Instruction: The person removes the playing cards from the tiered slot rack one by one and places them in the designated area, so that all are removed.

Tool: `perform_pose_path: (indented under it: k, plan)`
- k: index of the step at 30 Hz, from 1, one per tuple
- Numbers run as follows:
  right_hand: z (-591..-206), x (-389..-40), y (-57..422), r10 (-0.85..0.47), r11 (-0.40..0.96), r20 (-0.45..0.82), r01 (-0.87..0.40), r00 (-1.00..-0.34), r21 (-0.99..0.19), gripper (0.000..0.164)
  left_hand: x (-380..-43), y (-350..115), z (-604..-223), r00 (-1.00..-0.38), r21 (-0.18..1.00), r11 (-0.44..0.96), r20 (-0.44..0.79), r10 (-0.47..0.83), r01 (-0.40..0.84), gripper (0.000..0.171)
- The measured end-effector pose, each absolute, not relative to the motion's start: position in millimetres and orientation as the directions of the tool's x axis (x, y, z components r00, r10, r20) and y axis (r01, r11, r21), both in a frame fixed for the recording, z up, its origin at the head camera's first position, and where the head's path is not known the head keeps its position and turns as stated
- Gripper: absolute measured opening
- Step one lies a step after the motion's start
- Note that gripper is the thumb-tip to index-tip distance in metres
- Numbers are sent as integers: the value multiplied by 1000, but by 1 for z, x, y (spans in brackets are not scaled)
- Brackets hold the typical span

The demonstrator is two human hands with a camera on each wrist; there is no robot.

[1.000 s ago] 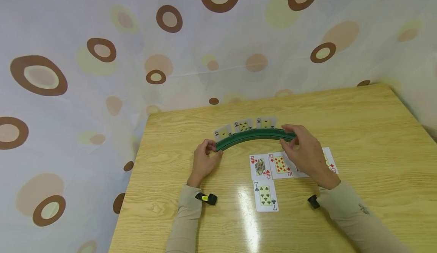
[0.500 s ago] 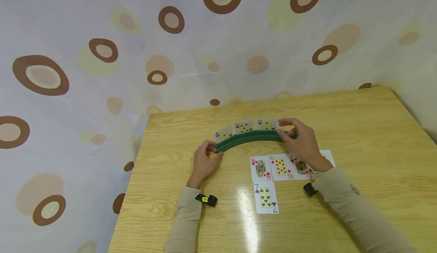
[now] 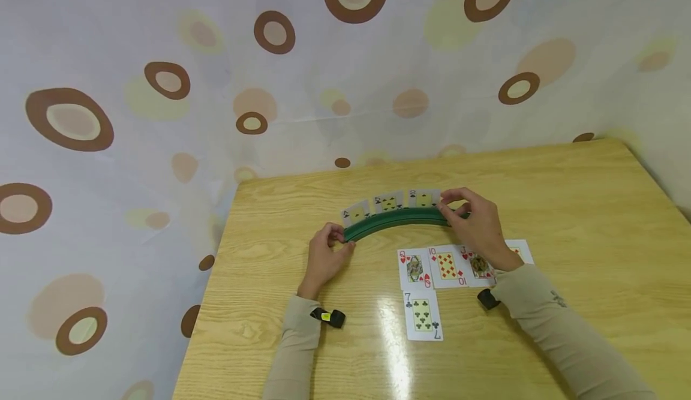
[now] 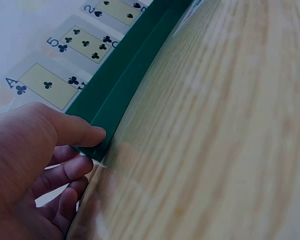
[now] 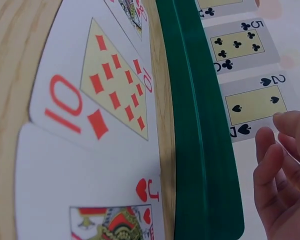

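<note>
Three cards (image 3: pixel 388 202) stand in the green holder (image 3: pixel 398 217) on the table (image 3: pixel 583 208): ace (image 3: pixel 356 213), five (image 4: pixel 85 43) and two (image 5: pixel 256 106). I see the left hand (image 3: pixel 323 261) pinching the holder's left end; the right hand (image 3: pixel 479 227) has its fingertips at the two's edge, though whether they grip it I cannot tell.

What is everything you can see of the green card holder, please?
The green card holder is a narrow, smooth, plastic-looking strip with a lengthwise line. It rests on the wooden table, its middle bowed toward the back, with the ace of clubs, five of clubs and two of spades standing along its far side. The left hand grips its left end; the right hand is near the other end, touch uncertain.
</note>
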State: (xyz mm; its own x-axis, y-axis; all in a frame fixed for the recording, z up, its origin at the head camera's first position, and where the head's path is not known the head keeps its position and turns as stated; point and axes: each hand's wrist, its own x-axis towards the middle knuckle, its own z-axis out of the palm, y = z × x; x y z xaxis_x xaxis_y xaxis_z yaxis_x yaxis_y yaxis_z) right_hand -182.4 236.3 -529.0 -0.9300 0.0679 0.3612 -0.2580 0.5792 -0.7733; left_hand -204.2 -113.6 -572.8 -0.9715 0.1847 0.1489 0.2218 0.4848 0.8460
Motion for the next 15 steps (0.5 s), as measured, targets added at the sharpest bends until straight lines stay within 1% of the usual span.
perform_pose_path:
  k: [10,15]
  plan:
    - [-525,-188,234,100,592,387,-258,-917,-764,12,-203,-113,-572,-974,845,492,134,184,209,27]
    - [-518,-182,235,124,550,370,-247,-921,-798,14,-204,-113,-571,-974,845,493,136,179,209,25]
